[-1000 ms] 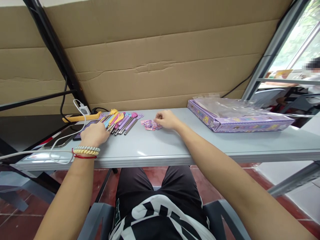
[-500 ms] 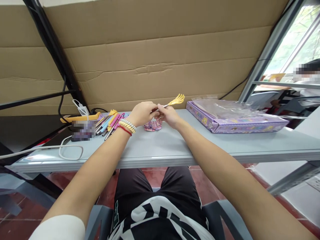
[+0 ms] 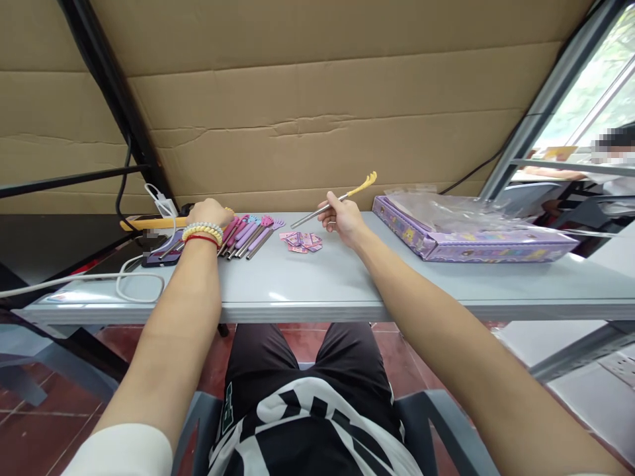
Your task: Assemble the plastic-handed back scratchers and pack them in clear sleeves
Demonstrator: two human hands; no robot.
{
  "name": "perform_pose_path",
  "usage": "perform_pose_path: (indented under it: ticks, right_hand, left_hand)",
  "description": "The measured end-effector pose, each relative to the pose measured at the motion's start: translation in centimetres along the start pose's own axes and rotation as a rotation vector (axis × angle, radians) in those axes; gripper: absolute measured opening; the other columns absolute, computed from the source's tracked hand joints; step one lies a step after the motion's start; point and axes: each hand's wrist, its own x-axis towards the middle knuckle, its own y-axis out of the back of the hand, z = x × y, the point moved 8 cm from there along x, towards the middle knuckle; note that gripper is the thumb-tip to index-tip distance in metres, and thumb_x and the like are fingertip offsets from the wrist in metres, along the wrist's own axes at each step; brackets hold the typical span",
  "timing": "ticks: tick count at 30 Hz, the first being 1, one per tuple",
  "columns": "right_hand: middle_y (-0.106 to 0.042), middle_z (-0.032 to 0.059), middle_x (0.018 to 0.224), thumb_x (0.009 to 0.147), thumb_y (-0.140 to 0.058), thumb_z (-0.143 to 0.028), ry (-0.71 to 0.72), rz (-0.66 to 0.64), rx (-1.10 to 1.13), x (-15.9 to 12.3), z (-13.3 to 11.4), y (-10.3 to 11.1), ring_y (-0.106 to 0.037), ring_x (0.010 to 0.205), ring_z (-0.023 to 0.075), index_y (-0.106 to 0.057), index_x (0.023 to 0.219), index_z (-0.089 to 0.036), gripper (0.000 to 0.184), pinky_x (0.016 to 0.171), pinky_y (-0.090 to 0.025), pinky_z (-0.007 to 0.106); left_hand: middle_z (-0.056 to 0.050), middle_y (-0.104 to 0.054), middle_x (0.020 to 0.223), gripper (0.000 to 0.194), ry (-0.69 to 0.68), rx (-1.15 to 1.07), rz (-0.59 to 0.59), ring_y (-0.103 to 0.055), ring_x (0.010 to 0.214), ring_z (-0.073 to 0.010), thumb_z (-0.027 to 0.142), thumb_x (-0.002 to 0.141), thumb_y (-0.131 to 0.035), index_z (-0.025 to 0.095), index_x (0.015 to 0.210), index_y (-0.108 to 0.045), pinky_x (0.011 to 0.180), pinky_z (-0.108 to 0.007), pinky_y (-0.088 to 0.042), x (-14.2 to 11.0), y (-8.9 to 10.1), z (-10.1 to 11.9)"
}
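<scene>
My right hand [image 3: 344, 221] is closed around a back scratcher with a yellow hand-shaped end [image 3: 364, 184] and a thin metal rod. It is tilted, with the yellow end up to the right and the rod pointing down to the left. My left hand [image 3: 208, 213] reaches over the left end of a row of back scratchers [image 3: 248, 237] in pink, purple and blue with metal rods. Its fingers are mostly hidden behind the back of the hand. Between the hands lies a small heap of pink and purple printed pieces [image 3: 302, 242] on the grey table [image 3: 297, 281].
A purple printed box [image 3: 496, 250] with clear plastic wrap [image 3: 446, 210] on it stands at the right. On the left are a white cable [image 3: 99, 277], a charger plug [image 3: 165, 205], a phone [image 3: 159, 259] and a long yellow object [image 3: 149, 223]. Cardboard [image 3: 317, 86] backs the table.
My left hand has left the yellow back scratcher and moved left to the row of others. My right hand keeps hold of the scratcher, whose rod now shows in full length beyond the fingers.
</scene>
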Motion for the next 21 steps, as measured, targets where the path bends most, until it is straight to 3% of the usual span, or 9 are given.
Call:
perform_pose_path:
  ticks: [11, 21]
  right_hand:
    - [-0.058, 0.0013, 0.050, 0.095, -0.051, -0.034, 0.018, -0.080, -0.138, -0.4, 0.1, -1.0, -0.049, 0.037, 0.0069, -0.059, 0.071, -0.012, 0.033, 0.035, -0.033, 0.018]
    - [-0.057, 0.0002, 0.049, 0.094, -0.053, -0.036, 0.050, -0.118, -0.190, -0.4, 0.1, -1.4, -0.048, 0.037, 0.0064, -0.059, 0.070, -0.013, 0.034, 0.035, -0.033, 0.017]
  left_hand:
    - [-0.020, -0.065, 0.120, 0.041, -0.018, 0.101, -0.168, -0.061, 0.109, -0.0326, 0.037, 0.068, -0.070, 0.008, 0.097, -0.066, 0.084, -0.035, -0.049, 0.9, -1.5, -0.9]
    - [-0.017, -0.069, 0.113, 0.036, -0.027, 0.148, -0.132, -0.065, 0.101, -0.0316, 0.031, 0.065, -0.066, 0.011, 0.095, -0.070, 0.076, -0.032, -0.051, 1.5, -1.8, -0.8]
